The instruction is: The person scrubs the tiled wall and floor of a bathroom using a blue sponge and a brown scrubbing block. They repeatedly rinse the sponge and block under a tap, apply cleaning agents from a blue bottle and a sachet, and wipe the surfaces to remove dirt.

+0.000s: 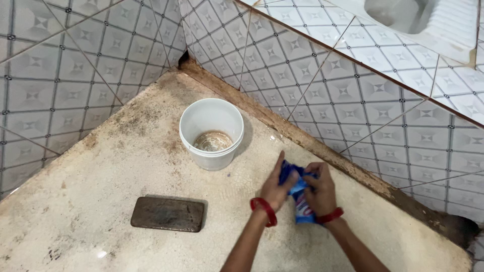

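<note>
From the head view, I saw my left hand (275,187) and right hand (320,190) both closed on a small blue sachet (301,197), pinching its top between the fingertips just above the stained floor (91,201), each wrist wearing a red band. The sachet sat between the two hands, near a white bucket (212,132) with brownish residue at its bottom, while a dark rectangular block (168,214) lay well apart to the left, with patterned tile walls (353,100) around.
</note>
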